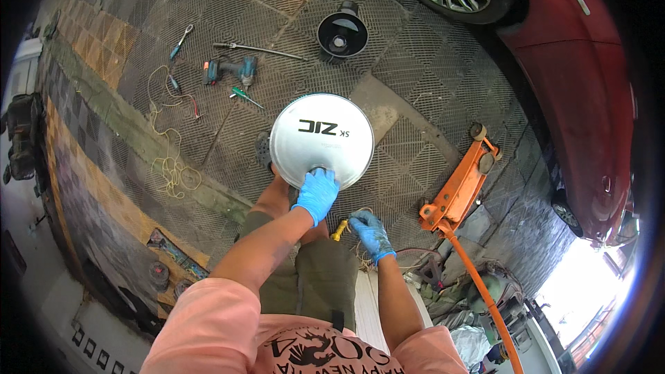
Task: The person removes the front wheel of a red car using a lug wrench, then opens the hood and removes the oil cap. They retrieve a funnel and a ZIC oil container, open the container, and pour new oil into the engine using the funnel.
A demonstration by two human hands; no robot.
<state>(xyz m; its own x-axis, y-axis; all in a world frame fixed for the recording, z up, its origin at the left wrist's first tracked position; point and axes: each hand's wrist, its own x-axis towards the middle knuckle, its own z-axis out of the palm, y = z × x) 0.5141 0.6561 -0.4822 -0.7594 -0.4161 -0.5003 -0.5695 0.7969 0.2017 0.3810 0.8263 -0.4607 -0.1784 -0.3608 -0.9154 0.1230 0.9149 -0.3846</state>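
Note:
A white round drum (298,149) with black lettering on its lid stands in front of my legs. My left hand (317,194), in a blue glove, rests at the lid's near edge. Its fingers are curled down at a dark round fitting there, and the fingertips hide what they grip. To the right and nearer, my right hand (374,237) wears a darkly stained blue glove. It is closed and apart from the drum. A yellow-handled tool (339,230) shows at its fingertips; its other end is hidden by the hand.
Beyond the drum lie a black funnel-like bowl (343,33), a long metal bar (260,50), a cordless impact driver (231,70), a green screwdriver (247,97) and a ratchet (181,40). A thin cord (170,166) trails left. An orange floor jack (457,183) and red car (571,76) stand right.

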